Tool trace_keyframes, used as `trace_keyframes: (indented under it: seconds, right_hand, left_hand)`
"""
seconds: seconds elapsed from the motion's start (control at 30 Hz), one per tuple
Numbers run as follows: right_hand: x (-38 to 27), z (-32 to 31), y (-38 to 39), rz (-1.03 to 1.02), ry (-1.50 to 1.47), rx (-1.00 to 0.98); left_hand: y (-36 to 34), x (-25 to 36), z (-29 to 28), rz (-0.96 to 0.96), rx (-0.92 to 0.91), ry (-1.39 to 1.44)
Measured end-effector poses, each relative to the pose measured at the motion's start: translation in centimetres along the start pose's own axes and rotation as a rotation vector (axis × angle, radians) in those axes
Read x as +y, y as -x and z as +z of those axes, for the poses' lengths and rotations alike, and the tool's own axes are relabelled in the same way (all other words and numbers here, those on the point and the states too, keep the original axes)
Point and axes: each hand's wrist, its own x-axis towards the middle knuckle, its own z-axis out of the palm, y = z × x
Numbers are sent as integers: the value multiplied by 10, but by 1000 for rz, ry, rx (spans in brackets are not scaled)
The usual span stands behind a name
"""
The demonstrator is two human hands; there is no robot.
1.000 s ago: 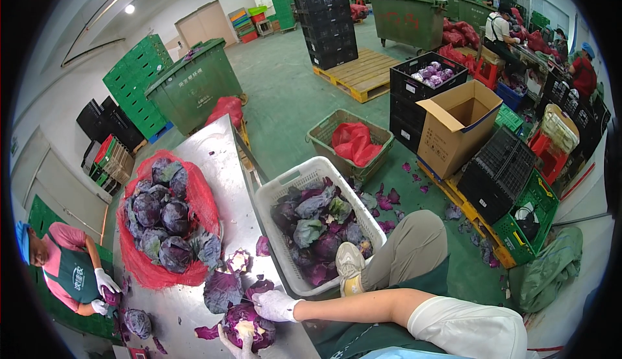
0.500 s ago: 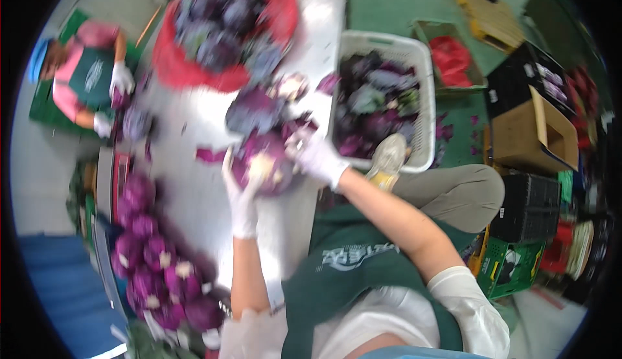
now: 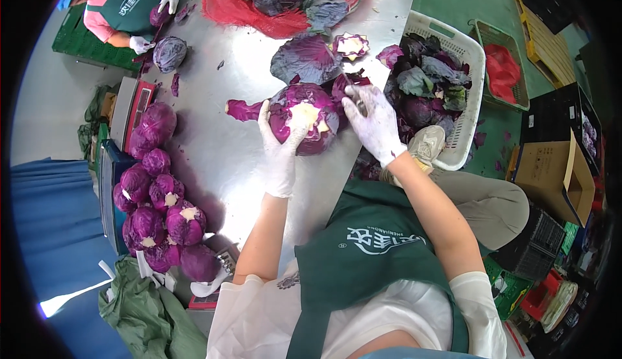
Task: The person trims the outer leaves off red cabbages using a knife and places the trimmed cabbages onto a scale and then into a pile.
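Note:
A red cabbage (image 3: 310, 132) rests on the metal table with its pale cut stem upward. My gloved left hand (image 3: 282, 155) grips its near left side, the thumb lying near the stem. Just right of the cabbage, my gloved right hand (image 3: 374, 123) is closed around what looks like a small knife (image 3: 346, 79), mostly hidden by the fingers. Loose purple leaf pieces (image 3: 346, 88) lie by its fingertips. Beyond the cabbage are a large outer leaf (image 3: 304, 60) and a cut stem piece (image 3: 352, 46). A purple leaf strip (image 3: 243, 110) lies to the left.
A red mesh sack (image 3: 227, 3) of cabbages sits at the far side. A white crate (image 3: 476, 80) of leaves stands right of the table. Several peeled cabbages (image 3: 186, 222) are piled at left. A co-worker (image 3: 123, 3) in white gloves handles cabbage at far left.
The view has shifted, so the table scene sits farther right and higher. My left hand still holds the cabbage; my right hand has moved slightly away from its side.

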Motion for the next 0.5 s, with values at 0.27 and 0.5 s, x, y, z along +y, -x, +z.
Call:
trace_keyframes:
  seconds: [0.27,0.5]
  right_hand:
    - [4,4,20,156,-208,11]
    - [32,-14,14,37,-98,134]
  left_hand:
    - [4,7,1,207,-158,-726]
    - [-28,11,21,390,-283,-805]
